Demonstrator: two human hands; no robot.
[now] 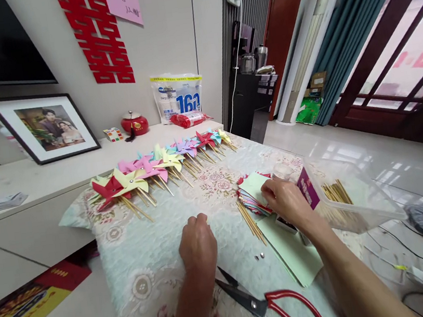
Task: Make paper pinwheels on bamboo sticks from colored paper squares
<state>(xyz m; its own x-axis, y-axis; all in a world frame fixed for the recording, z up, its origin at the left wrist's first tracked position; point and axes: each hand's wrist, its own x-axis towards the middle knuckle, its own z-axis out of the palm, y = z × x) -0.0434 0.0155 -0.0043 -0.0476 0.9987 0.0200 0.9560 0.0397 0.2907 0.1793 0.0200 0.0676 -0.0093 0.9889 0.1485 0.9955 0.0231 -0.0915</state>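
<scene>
While your left hand rests loosely curled and empty on the table, your right hand presses its fingers onto the stack of cut paper squares, seemingly to pick off the top sheet, with sticks just beside it.

Left hand: back up, fingers curled under into a loose fist, forearm entering from the lower edge. Right hand: palm down, fingers bent and pointing left, forearm stretched in from the lower right.
</scene>
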